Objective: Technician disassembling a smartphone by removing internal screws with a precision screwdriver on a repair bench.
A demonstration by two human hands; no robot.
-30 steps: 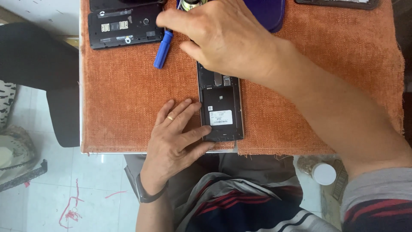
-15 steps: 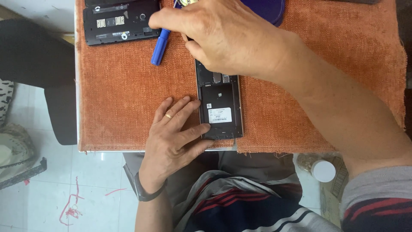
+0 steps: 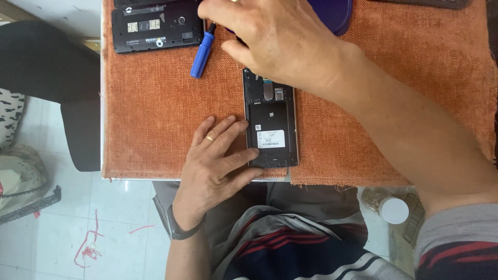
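Observation:
A black phone (image 3: 271, 132) with its back cover off lies on an orange cloth (image 3: 155, 114). My left hand (image 3: 215, 166), a ring on one finger, lies flat beside the phone. Its fingers press the phone's left edge and its thumb rests on the lower left corner. My right hand (image 3: 275, 41) reaches across the phone's top end. Its fingertips are at the dark tip of a blue-handled screwdriver (image 3: 201, 49) lying on the cloth. Whether the fingers grip the screwdriver is hidden.
A second black open-backed phone (image 3: 155, 26) lies at the cloth's top left. A purple object (image 3: 334, 13) shows behind my right hand. A dark device (image 3: 425, 3) sits at the top right edge. A white-lidded jar (image 3: 393, 210) stands on the floor. The table edge runs just below the phone.
The view drifts slightly. My right hand stays over the screwdriver's tip and my left hand keeps its place against the phone.

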